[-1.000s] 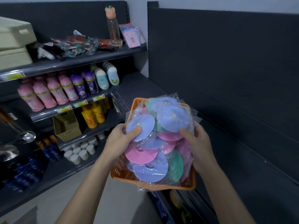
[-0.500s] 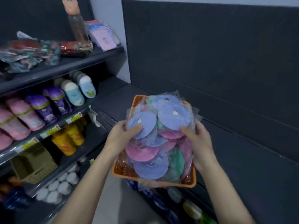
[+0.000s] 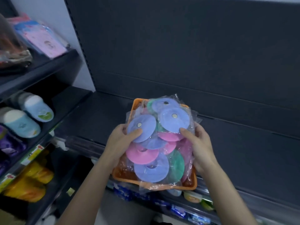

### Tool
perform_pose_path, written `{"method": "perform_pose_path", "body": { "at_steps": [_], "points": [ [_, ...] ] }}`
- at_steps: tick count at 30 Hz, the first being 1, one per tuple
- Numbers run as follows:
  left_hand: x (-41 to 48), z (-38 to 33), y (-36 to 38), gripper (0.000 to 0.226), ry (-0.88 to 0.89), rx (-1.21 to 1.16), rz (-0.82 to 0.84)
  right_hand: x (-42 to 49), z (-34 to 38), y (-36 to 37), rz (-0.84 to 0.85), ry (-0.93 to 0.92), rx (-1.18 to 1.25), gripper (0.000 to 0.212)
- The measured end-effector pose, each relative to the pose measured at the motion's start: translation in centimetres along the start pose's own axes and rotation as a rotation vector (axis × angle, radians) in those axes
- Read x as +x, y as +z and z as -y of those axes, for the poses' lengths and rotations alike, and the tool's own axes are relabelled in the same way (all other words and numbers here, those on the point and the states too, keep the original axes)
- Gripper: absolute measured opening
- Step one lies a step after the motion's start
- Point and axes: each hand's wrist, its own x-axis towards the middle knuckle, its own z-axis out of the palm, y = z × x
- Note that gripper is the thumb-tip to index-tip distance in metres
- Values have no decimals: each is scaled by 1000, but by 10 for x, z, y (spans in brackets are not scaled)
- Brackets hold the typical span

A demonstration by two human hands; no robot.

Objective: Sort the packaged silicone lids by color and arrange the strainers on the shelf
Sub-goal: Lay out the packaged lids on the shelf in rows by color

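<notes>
Two hands are engaged on one load. The left hand (image 3: pixel 121 143) grasps the left side of the orange basket (image 3: pixel 190 184), with its thumb pressed on a blue lid (image 3: pixel 142 127) in clear wrap. The right hand (image 3: pixel 200 148) grasps the right side, thumb on a second blue lid (image 3: pixel 173 120), fingers curled round the outer packets.

The packaged silicone lids (image 3: pixel 154 169) are heaped in the basket above its rim: blue, pink and green discs in crinkled clear film, colours mixed.

The basket is over the front edge of the dark shelf (image 3: pixel 243 143), near end overhanging. Whether it rests there or is carried cannot be told.

Below the shelf edge, small packaged goods (image 3: pixel 193 198) show, blurred. The shelving unit (image 3: pixel 48 67) to the left carries pink packets (image 3: pixel 43 41) on top, blue-capped bottles (image 3: pixel 38 109) in the middle and yellow bottles (image 3: pixel 32 181) lower down.
</notes>
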Motion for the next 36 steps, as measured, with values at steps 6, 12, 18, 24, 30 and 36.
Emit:
{"method": "perform_pose_path", "body": {
  "at_steps": [6,12,18,24,30,36],
  "points": [
    [38,-9,34,49,8,56,90,30,9,-21,-98,-33,18,25],
    [74,-14,62,40,43,95,204,57,12,-41,-169,-76,46,27],
    [98,-10,89,33,51,143,336,71,15,-61,-266,-72,7,27],
    [113,4,110,33,-32,120,325,81,16,-71,-352,-59,-41,26],
    [122,9,107,40,-11,140,394,85,12,-73,-413,-62,-94,26],
    [143,5,95,59,154,315,337,83,11,-77,-613,-120,-737,44]
  ]
}}
